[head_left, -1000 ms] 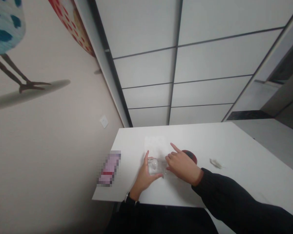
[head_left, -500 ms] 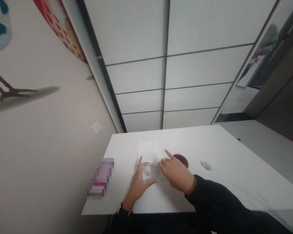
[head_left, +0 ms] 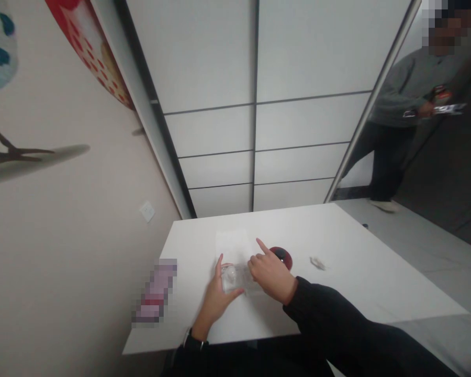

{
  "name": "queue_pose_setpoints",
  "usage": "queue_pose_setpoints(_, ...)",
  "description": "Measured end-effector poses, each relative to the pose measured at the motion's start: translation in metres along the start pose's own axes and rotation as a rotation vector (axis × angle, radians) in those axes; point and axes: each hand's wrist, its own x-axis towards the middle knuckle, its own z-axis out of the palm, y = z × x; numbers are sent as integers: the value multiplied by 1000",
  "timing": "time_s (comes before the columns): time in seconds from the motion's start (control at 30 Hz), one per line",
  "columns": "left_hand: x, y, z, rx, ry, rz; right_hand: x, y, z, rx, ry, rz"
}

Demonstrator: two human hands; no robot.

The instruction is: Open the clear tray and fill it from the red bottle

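A clear plastic container (head_left: 230, 281) lies on the white table in front of me. My left hand (head_left: 215, 297) is closed around its left end, the thumb along the near edge and the fingers at the far side. Over the container's right part is my right hand (head_left: 271, 276), its index finger stretched out and its other fingers curled together. What those curled fingers hold, if anything, is hidden. A pale, see-through sheet (head_left: 232, 242) lies just beyond the container. Partly behind my right hand sits a round red object with a dark centre (head_left: 286, 257).
A small whitish bundle (head_left: 317, 263) lies to the right on the table (head_left: 294, 225). A blurred-out pink item (head_left: 157, 293) is at the left edge. White panelled doors (head_left: 215, 131) stand behind. At the far right a person (head_left: 396, 99) stands holding something.
The camera view has turned slightly to the right, and the person at the far right is now plainly in view. Both hands keep nearly the same pose at the container.
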Motion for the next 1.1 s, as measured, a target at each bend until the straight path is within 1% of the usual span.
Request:
queue_pose_setpoints(0.23, -2, 6, -4, -15, -34, -4, -1, 2, 7, 13, 44, -17)
queue_pose_setpoints(0.5, -4, 12, -5, -49, -93, -26, -2, 6, 4, 67, 39, -37)
queue_pose_setpoints(0.67, -4, 12, -6, -42, -75, -25, 0, 11, 8, 144, 30, -65)
queue_pose_setpoints(0.77, -5, 10, -8, -33, -61, -28, 4, 10, 11, 181, 26, -68)
queue_pose_setpoints(0.87, -5, 7, -9, -29, -57, -20, 3, 6, 6, 209, 31, -46)
queue_pose_setpoints(0.93, -6, 5, -9, -32, -56, -13, -5, 5, -2, 227, 51, -39)
queue_pose_setpoints(1.0, -7, 3, -7, -37, -46, -3, -20, 6, -7, 288, 147, -32)
queue_pose_setpoints(1.03, -7, 2, -7, -39, -35, 7, -30, 7, -6, 434, 313, -10)
queue_pose_setpoints(1.1, -9, 2, -6, -44, -10, 44, -49, 10, 4, 701, 711, 121)
